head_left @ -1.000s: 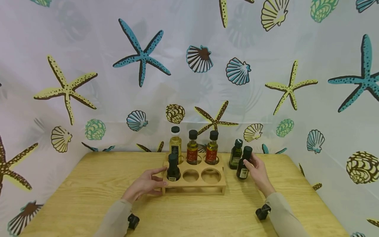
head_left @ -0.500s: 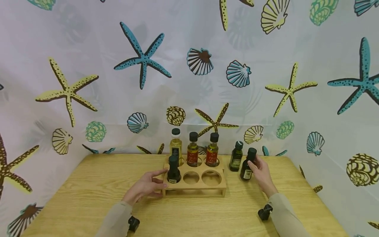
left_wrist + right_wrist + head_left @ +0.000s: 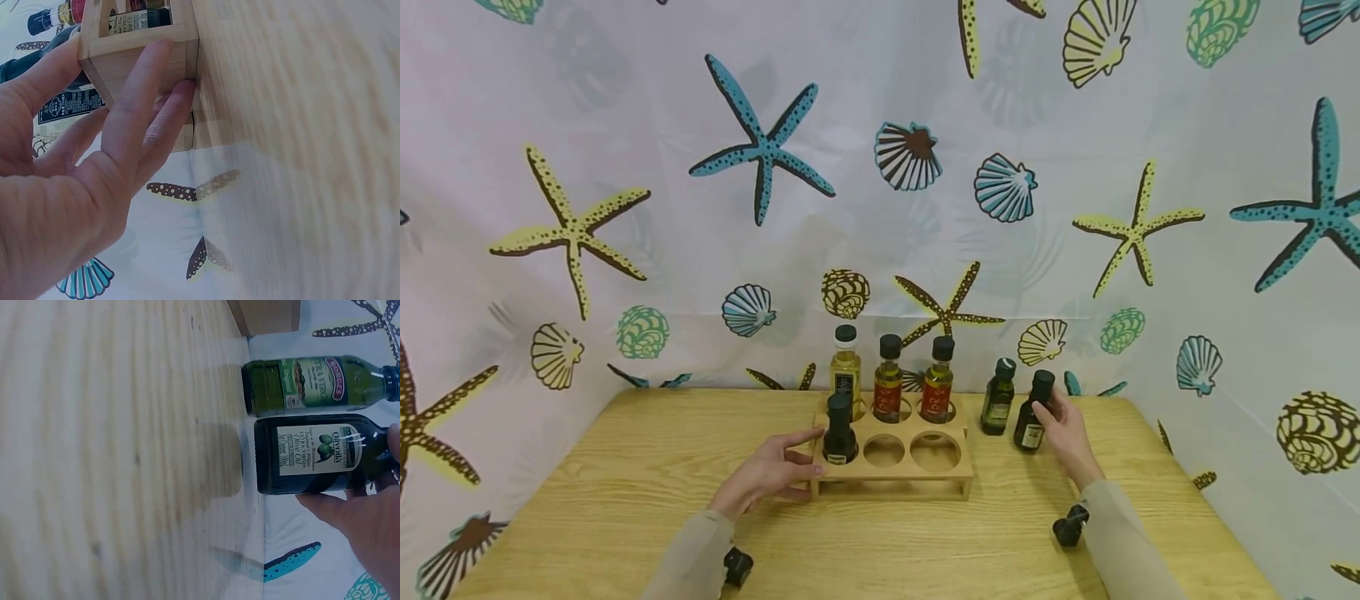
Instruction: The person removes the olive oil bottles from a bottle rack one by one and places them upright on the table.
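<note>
My right hand (image 3: pixel 1067 433) grips a dark olive oil bottle (image 3: pixel 1028 429) around its neck and upper part. In the right wrist view the bottle (image 3: pixel 306 455) stands upright with its base close over the table, its cream label showing. Beside it is a green olive oil bottle (image 3: pixel 306 384) on the table. My left hand (image 3: pixel 771 468) touches the left end of a two-tier wooden bottle rack (image 3: pixel 891 469), fingers spread and mostly straight along its end and corner in the left wrist view. A dark bottle (image 3: pixel 839 433) sits in the rack's front left hole.
In the rack's back row stand a pale yellow oil bottle (image 3: pixel 845 367) and two red-labelled bottles (image 3: pixel 887 392). Two front holes (image 3: pixel 935 451) hold nothing. A patterned curtain (image 3: pixel 880 233) rises behind and beside the wooden table (image 3: pixel 655 467).
My right hand has shifted a little to the right with the dark olive oil bottle, widening the gap to the green one. My left hand stays at the rack.
</note>
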The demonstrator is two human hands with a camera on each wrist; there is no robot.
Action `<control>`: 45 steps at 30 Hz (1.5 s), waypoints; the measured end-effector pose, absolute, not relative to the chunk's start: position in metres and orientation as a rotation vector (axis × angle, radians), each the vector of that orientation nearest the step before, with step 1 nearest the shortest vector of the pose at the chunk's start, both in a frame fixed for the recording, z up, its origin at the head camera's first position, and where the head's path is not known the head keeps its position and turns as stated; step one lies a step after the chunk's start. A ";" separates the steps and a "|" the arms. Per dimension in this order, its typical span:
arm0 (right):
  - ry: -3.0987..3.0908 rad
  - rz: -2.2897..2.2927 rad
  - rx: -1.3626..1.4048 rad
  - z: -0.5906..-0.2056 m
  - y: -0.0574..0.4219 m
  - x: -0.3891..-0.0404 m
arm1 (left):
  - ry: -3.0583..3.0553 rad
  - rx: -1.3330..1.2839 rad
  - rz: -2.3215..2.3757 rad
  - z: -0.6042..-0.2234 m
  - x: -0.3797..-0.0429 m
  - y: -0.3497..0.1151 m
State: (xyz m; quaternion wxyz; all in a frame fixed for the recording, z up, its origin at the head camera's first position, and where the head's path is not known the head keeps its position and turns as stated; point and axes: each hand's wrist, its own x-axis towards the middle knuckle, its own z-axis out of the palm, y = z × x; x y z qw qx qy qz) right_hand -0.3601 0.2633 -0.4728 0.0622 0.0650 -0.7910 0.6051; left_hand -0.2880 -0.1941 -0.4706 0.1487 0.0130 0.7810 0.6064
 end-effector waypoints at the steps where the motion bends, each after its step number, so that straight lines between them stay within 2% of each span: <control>1: -2.398 1.821 0.196 -0.473 0.265 -0.361 | 2.243 0.040 1.743 -0.471 -0.287 -0.194; 45: -2.570 1.725 0.250 -0.474 0.295 -0.383 | 2.250 0.087 1.704 -0.467 -0.286 -0.195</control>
